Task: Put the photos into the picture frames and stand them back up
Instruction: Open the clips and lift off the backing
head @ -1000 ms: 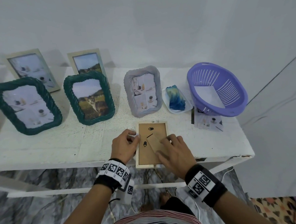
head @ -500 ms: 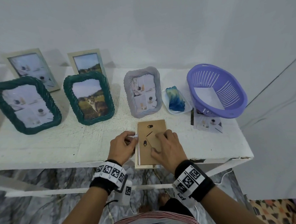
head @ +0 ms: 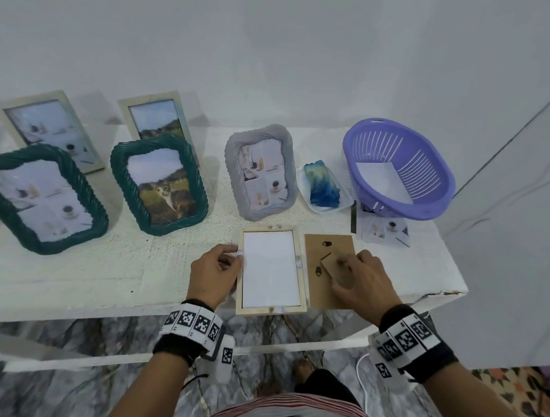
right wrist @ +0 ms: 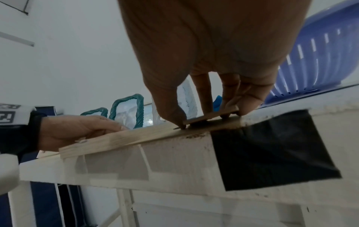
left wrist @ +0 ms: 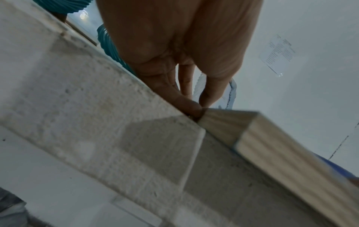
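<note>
A light wooden frame [head: 298,271] [left wrist: 272,145] [right wrist: 126,138] lies face down at the table's front edge, its white inside showing. My left hand [head: 235,259] [left wrist: 196,107] pinches the frame's left rail. The brown backing board [head: 323,289] lies flat just right of the frame. My right hand [head: 341,264] [right wrist: 204,116] pinches the board's stand flap [right wrist: 211,115] between thumb and fingers. A loose photo [head: 383,230] lies partly under the purple basket.
Two green frames [head: 41,197] [head: 159,183], a grey frame [head: 262,173] and two pale frames [head: 50,128] stand behind with photos in them. A purple basket [head: 428,205] holds a white sheet. A blue cloth [head: 322,186] lies on a small white tray.
My right hand lifted the backing board off the frame and carried it right, down onto the table beside it. The frame's white inside is now uncovered. My left hand stayed on the frame.
</note>
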Demonstrator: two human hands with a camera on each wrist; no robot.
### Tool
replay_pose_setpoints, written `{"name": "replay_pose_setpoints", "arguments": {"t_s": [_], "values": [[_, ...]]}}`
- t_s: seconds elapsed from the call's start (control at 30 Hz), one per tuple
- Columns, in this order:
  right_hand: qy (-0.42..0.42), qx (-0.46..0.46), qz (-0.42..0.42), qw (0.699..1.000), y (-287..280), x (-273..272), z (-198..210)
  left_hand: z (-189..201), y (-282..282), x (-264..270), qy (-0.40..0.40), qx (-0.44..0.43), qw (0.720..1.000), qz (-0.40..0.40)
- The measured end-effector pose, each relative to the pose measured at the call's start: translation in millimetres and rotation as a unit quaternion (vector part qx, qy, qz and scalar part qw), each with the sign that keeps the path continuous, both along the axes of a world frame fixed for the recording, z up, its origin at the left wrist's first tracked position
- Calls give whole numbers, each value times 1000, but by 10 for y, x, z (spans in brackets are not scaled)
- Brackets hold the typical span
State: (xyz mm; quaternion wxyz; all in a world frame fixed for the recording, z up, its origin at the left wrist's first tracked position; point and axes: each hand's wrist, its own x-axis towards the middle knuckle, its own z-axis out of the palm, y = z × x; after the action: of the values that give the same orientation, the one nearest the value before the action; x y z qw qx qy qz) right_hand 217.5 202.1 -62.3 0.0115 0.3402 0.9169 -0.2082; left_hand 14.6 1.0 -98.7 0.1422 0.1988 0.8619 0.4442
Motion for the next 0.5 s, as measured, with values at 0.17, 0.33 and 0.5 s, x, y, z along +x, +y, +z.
{"name": "replay_pose_setpoints", "arguments": {"t_s": [0.17,0.33,0.5], "values": [[-23,50,19,998,-67,-67,-23,-30,-24,21,-17,28,999,12],[34,58,92,994,-340,-393,75,-27,6,53,-36,59,998,7],[-95,8,156,983,-541,-666,-8,-84,2,62,-46,73,996,7]]}}
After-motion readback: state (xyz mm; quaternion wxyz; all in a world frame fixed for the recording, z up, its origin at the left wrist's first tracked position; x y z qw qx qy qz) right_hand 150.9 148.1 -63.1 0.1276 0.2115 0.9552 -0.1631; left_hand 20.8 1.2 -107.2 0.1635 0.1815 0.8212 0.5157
